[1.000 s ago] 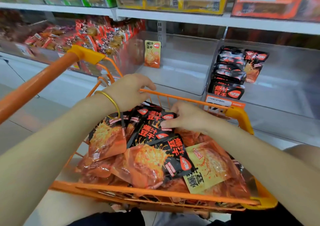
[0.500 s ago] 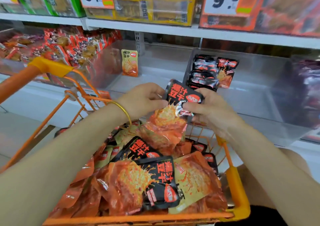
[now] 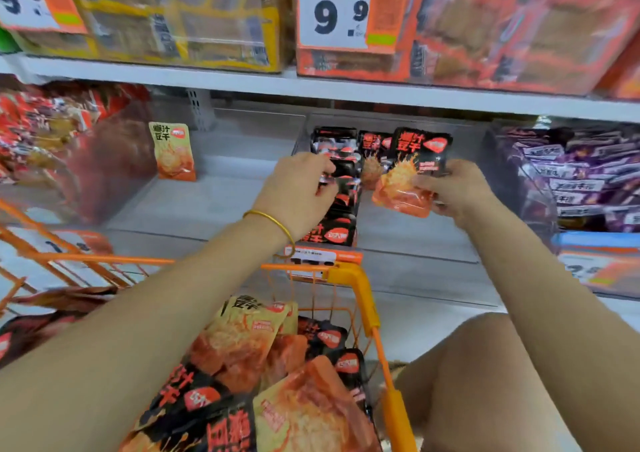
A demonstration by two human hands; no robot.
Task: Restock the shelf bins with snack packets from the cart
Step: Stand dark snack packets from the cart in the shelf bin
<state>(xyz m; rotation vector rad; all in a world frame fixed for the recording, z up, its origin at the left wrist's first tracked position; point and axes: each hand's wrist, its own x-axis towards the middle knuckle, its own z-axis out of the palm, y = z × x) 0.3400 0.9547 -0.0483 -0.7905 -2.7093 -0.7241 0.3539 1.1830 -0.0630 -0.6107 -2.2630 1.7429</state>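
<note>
Nearest, heaped inside the orange cart (image 3: 360, 289): loose snack packets (image 3: 242, 340), black-and-orange ones mixed with yellow-and-orange ones, lying every way up. Just right of the cart, a bare knee (image 3: 485, 365). Stretched over the cart from both sides, two bare forearms, with a gold bangle (image 3: 273, 223) on the left wrist. Past the cart's far rim, above its far corner, the left hand (image 3: 298, 192), fingers curled down against a standing row of black packets (image 3: 341, 195) in a clear shelf bin (image 3: 415, 240); touching them, but too blurred to tell whether pinching one or merely pressing. Right of that, also beyond the cart's far rim, the right hand (image 3: 453, 188), clenched on the lower orange half of one black-and-orange packet (image 3: 415, 164), held upright over the bin's bare floor, just beside the row and not set down. Farther back and left of the cart's far corner, a lone yellow packet (image 3: 173, 150) standing upright in the neighbouring clear bin; farther left, red packets (image 3: 52, 133) piled behind clear plastic. Far right of the cart, purple packets (image 3: 571, 174) stacked in another bin. Farthest, high above the cart, a white shelf edge (image 3: 381, 93) carrying boxed goods (image 3: 180, 18) and a 9.9 price tag (image 3: 334, 10).
</note>
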